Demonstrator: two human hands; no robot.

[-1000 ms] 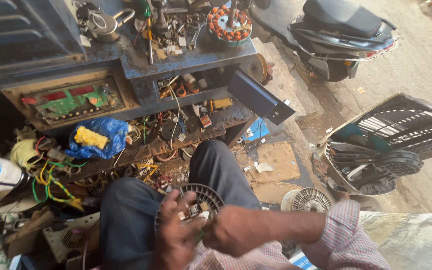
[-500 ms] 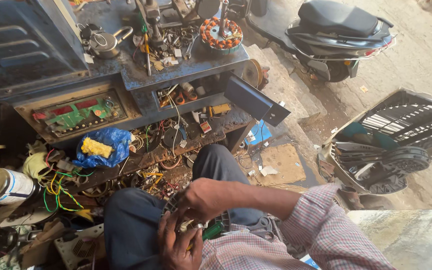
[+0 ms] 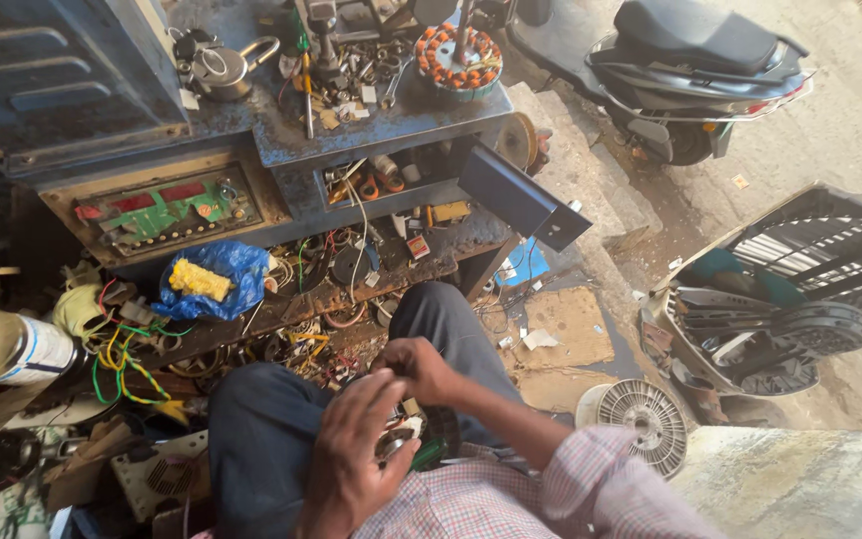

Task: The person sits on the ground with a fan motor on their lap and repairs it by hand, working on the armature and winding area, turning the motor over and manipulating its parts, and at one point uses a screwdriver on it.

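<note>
Both hands work over the seated person's lap: the left hand [image 3: 351,454] curls loosely around a small round metal part [image 3: 392,442], fingers half closed on its rim, while the right hand [image 3: 419,369] is bunched just above it, fingertips pinched together; whether they grip anything cannot be told. The part sits between the knees, close to the checked shirt, partly hidden by the left palm.

Ahead stands a worn blue metal workbench [image 3: 281,135] crowded with tools, a copper-wound motor stator [image 3: 459,48] and a padlock [image 3: 224,68]. A green circuit board [image 3: 167,210] lies in a wooden frame below its top, beside a blue plastic bag [image 3: 214,279] holding something yellow. Loose coloured wires [image 3: 122,354] spill over the lower shelf. To the right, on dusty ground, are flattened cardboard [image 3: 566,324], a round fan grille [image 3: 641,419], a dismantled appliance casing [image 3: 770,299] and a parked scooter [image 3: 690,70].
</note>
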